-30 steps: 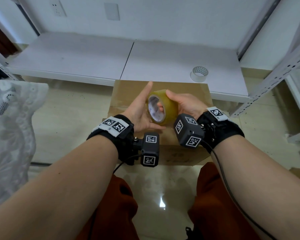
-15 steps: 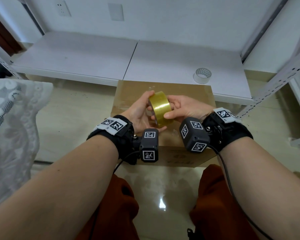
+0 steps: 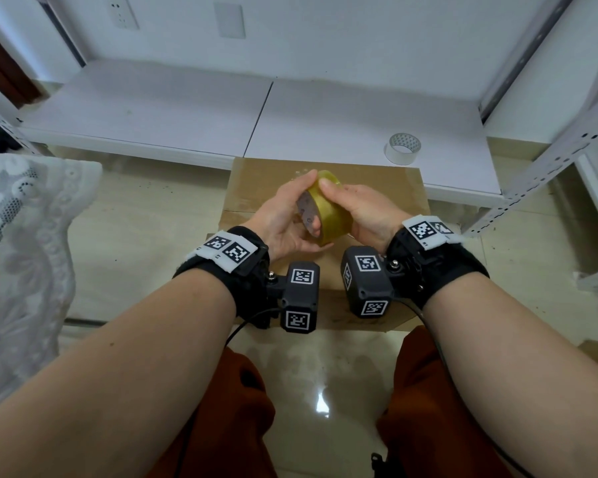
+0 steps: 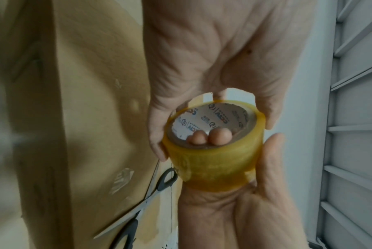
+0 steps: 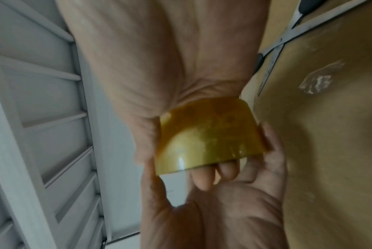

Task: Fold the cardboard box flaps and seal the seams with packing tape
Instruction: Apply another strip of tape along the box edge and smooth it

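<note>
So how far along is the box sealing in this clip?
The brown cardboard box has its top flaps folded flat. In hand: left hand and right hand grip the yellow packing tape roll; no strip is pulled free. Taping the seams remains.

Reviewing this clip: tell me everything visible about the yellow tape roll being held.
The yellow tape roll is a wide ring of glossy, translucent amber tape on a white core printed with blue logos. It is held tilted above the cardboard box, clear of it. The left hand cups its near side; the right hand grips it, fingertips inside the core. No loose end shows.
</note>
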Action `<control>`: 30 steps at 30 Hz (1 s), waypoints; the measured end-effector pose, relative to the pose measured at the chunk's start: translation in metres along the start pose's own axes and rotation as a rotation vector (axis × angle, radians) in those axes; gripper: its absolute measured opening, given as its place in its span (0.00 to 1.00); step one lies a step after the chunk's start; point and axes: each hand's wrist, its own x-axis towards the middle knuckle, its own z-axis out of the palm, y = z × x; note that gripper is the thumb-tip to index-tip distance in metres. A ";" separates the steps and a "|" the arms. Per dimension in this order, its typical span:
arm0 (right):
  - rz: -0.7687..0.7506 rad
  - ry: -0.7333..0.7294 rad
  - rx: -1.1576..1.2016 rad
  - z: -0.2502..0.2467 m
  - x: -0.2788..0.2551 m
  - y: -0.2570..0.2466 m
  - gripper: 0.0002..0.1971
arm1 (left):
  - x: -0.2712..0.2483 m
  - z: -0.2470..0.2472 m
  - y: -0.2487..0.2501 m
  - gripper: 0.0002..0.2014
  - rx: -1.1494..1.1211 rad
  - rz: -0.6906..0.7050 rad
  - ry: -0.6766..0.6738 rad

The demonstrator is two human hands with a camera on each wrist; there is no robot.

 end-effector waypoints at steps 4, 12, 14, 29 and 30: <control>-0.010 0.125 -0.007 0.006 0.002 -0.003 0.27 | 0.002 0.001 0.000 0.23 -0.004 0.088 0.020; 0.196 0.324 0.240 -0.004 0.000 -0.008 0.21 | -0.001 0.004 -0.007 0.43 0.535 0.286 0.045; 0.210 0.348 0.263 -0.005 -0.001 -0.009 0.20 | 0.000 0.007 -0.010 0.44 0.641 0.342 0.009; 0.232 0.169 0.269 -0.005 -0.012 -0.010 0.22 | -0.004 0.001 -0.006 0.49 0.646 0.229 -0.071; 0.241 0.161 0.286 -0.006 -0.012 -0.009 0.23 | -0.005 0.001 -0.005 0.49 0.643 0.221 -0.076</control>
